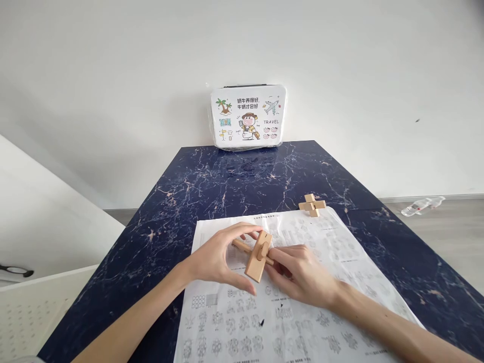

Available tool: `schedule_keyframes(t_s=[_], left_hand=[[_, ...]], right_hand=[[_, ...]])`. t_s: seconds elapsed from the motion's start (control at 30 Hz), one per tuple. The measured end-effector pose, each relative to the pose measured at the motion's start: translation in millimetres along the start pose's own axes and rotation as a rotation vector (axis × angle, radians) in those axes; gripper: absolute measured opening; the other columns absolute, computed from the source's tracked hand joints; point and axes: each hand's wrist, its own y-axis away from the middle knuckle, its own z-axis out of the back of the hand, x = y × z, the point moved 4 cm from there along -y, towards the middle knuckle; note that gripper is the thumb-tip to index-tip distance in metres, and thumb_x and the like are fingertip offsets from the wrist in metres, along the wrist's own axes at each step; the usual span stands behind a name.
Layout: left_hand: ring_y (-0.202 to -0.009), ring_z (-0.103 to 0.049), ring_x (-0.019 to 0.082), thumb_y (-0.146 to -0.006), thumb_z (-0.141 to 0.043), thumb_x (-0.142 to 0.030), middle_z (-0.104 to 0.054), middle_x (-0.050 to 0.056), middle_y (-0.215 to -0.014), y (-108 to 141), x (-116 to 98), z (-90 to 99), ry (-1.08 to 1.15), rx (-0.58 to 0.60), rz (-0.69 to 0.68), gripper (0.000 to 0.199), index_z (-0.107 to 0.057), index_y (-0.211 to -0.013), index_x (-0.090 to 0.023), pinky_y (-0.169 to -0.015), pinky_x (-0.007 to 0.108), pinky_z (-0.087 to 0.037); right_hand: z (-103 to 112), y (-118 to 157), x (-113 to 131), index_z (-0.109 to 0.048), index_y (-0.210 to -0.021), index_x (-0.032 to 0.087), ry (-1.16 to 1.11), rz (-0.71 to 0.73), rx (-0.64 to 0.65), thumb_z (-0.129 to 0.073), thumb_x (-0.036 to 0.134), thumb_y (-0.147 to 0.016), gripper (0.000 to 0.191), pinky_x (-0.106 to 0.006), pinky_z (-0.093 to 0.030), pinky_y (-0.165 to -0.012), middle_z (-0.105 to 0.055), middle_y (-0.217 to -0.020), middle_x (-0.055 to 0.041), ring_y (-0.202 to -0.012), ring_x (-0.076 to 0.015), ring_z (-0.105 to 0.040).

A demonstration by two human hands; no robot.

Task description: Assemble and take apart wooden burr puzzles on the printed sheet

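Several light wooden pieces are joined in a partly crossed wooden puzzle [257, 258], held above a printed sheet [242, 348]. Around its left side curves my left hand [217, 257], thumb and fingers spread wide, a fingertip near the top end of the tilted wide block. On the other side, my right hand [302, 275] pinches a thin stick end of the puzzle between thumb and fingers. Another thin piece sticks out to the left, inside the curve of my left hand. The sheet shows rows of small line drawings.
A wooden cross-shaped puzzle [312, 205] sits at the sheet's far right corner. At the back of the dark blue marbled table [234, 186], a white cartoon case [247, 118] leans against the wall. Plastic bottles [422, 205] lie on the floor to the right.
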Motion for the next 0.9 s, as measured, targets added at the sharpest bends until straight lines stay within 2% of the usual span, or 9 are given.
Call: schedule_keyframes(t_s=[0.17,0.5,0.9], left_hand=[[-0.129,-0.059,0.035,-0.065,-0.095,-0.043,-0.063,0.012,-0.141,0.7,-2.5,-9.2,0.059,-0.025,-0.016,0.085,-0.06,-0.142,-0.03,-0.11,0.051,-0.047],[-0.122,-0.064,0.036,-0.06,-0.096,-0.038,-0.069,0.012,-0.135,5.0,7.2,-8.3,0.003,-0.151,-0.093,0.082,-0.066,-0.136,-0.027,-0.108,0.053,-0.049],[-0.122,-0.064,0.036,-0.06,-0.097,-0.037,-0.068,0.011,-0.135,2.7,10.2,-10.2,0.011,-0.122,-0.091,0.084,-0.065,-0.137,-0.027,-0.109,0.053,-0.048]], right_hand=[[-1.5,0.5,1.8,-0.049,-0.079,0.022,-0.018,0.033,0.036,-0.048,0.021,-0.102,0.023,-0.028,-0.032,-0.052,-0.051,-0.065,0.0036,-0.053,-0.011,-0.04],[-0.3,0.3,1.7,-0.049,-0.079,0.022,-0.052,0.008,0.079,-0.046,0.022,-0.104,0.026,-0.029,-0.031,-0.051,-0.048,-0.066,0.0036,-0.053,-0.0109,-0.038],[1.5,3.0,-1.1,-0.042,-0.076,0.022,-0.073,0.017,0.081,-0.048,0.022,-0.104,0.029,-0.03,-0.029,-0.053,-0.044,-0.067,0.0042,-0.054,-0.0111,-0.033]])
